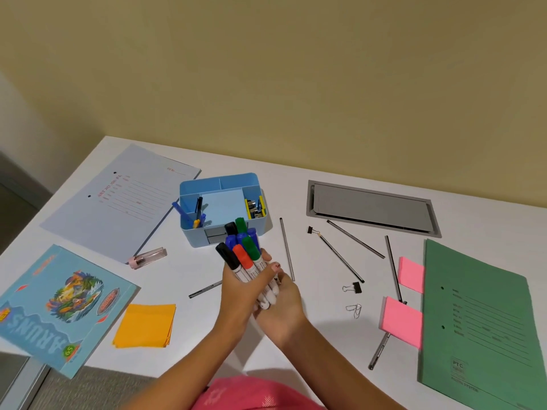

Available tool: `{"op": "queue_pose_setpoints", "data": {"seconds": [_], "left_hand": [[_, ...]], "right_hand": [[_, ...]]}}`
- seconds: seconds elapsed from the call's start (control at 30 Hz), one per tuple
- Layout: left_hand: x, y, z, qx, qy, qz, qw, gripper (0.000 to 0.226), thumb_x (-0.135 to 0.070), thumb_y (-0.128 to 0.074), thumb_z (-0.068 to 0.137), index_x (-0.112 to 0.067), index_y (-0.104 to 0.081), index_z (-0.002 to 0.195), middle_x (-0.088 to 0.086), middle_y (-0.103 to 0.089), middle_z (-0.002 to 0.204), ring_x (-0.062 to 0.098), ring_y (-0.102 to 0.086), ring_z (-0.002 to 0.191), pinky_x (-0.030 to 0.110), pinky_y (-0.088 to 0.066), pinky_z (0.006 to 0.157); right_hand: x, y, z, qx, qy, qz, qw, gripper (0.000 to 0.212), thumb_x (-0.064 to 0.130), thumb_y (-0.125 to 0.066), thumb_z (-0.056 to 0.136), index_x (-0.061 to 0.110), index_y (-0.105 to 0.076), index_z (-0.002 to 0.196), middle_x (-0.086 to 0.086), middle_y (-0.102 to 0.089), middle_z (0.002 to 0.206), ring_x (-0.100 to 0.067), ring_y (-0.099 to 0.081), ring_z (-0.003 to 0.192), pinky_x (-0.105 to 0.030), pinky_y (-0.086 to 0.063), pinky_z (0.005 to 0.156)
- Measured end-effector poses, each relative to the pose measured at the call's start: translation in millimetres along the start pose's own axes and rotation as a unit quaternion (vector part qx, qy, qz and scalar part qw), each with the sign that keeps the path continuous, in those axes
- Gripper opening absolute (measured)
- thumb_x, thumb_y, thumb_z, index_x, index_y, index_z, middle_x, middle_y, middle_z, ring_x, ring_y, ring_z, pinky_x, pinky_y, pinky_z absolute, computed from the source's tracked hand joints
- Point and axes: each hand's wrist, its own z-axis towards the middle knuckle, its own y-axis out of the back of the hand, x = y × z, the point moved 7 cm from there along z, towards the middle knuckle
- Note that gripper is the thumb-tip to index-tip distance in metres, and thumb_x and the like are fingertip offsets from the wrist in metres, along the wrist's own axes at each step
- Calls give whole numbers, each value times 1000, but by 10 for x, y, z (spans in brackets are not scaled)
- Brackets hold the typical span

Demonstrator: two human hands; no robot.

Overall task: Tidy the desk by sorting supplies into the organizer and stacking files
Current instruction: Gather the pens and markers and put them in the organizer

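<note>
At frame centre, both hands, left hand point(236, 287) and right hand point(281, 306), closed round the markers point(244, 255) (a loose bundle); one could slip before reaching the organizer point(222, 207).

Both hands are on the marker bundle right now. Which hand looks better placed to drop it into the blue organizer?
Probably the left hand. It wraps the markers nearer their caps, on the side facing the blue organizer, which sits just beyond them. The right hand only cups the lower ends from below.
</note>
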Motion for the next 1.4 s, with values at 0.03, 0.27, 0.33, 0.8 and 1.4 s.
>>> {"op": "queue_pose_setpoints", "data": {"seconds": [0.03, 0.27, 0.33, 0.8, 1.4], "left_hand": [[-24, -3, 10, 11, -9, 3, 1000, 37, 4, -71, 74, -12, -61, 106, 0, -71, 90, 13, -70, 85, 22, -55, 72], [-137, 152, 170, -17, -44, 54, 997, 36, -4, -73, 76, -19, -58, 105, 0, -69, 94, 7, -67, 85, 23, -54, 75], [-208, 203, 219, -21, -71, 96, 993, 37, -7, -73, 75, -26, -55, 101, -4, -66, 90, 6, -66, 83, 16, -54, 67], [-651, 357, 530, 19, -228, 278, 933, 89, -4, -82, 66, -42, -19, 117, -44, -43, 109, -16, -57, 96, 7, -50, 73], [-631, 1101, 1347, -59, -169, 189, 966, 57, -29, -47, 87, -31, -18, 135, -8, -28, 148, 0, -28, 135, 20, -27, 112]], "right_hand": [[4, -57, -1, 0, 2, -3, 1000, 39, 37, -40, 98, 16, -73, 103, -12, -71, 109, -22, -67, 95, -28, -49, 74], [-47, -420, 26, 61, 40, -67, 995, 43, 38, -39, 100, 14, -75, 97, -11, -71, 102, -21, -68, 85, -31, -50, 85], [52, -525, -24, 68, 98, -184, 976, 47, 44, -34, 100, 17, -72, 103, -7, -72, 99, -17, -68, 83, -26, -53, 70], [502, -1523, -179, 140, 402, -428, 797, 48, -5, -73, 74, 12, -53, 115, -9, -64, 106, -15, -67, 96, -22, -55, 79], [1148, -2360, 541, 57, 479, -290, 827, 30, 3, -68, 74, 12, -56, 101, -12, -58, 85, -21, -57, 74, -32, -51, 69]]}}
